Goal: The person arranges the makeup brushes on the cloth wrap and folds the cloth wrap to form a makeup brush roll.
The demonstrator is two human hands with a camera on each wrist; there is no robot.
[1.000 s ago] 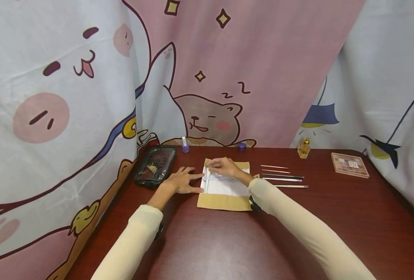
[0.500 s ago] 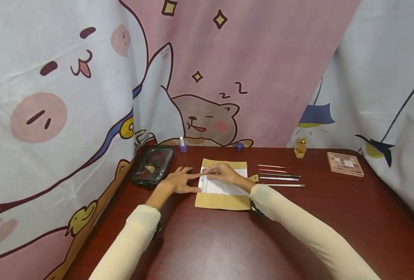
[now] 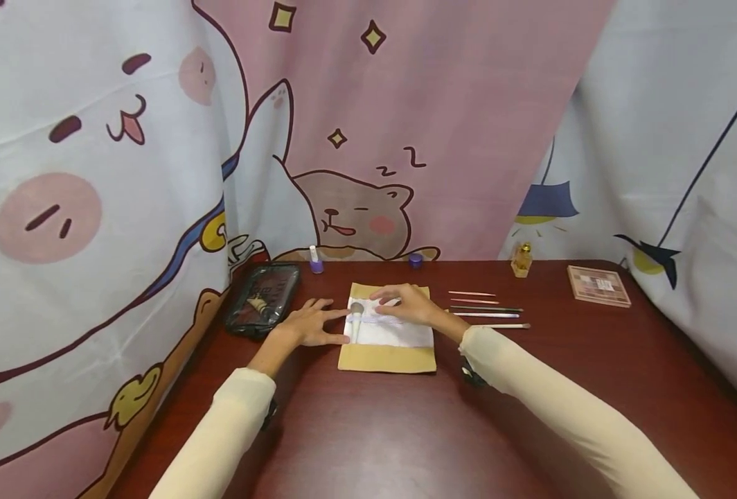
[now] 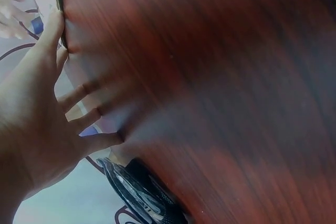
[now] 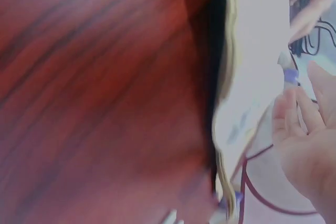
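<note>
A tan brush roll point(image 3: 386, 358) with a white inner panel lies unfolded on the table. One makeup brush point(image 3: 357, 320) with a white handle and greyish bristles lies along the panel's left side. My left hand point(image 3: 308, 324) has its fingers spread, thumb and index finger touching the roll's left edge; the left wrist view shows its other fingertips on the wood. Over the white panel, right of the brush, is my right hand point(image 3: 408, 305), fingers loosely bent with no object visible between them. In the right wrist view this hand point(image 5: 307, 135) is beside the roll.
Several thin brushes point(image 3: 485, 314) lie in a row right of the roll. A black-edged clear pouch point(image 3: 262, 299) sits at the left. Behind stand a nail polish bottle point(image 3: 316, 260), a purple jar point(image 3: 415, 260) and a perfume bottle point(image 3: 521, 261); a palette point(image 3: 599, 286) lies far right.
My right hand has let go of the makeup brush and moved right, exposing its bristles. The left hand stays at the roll's edge. The head view has shifted slightly right.
</note>
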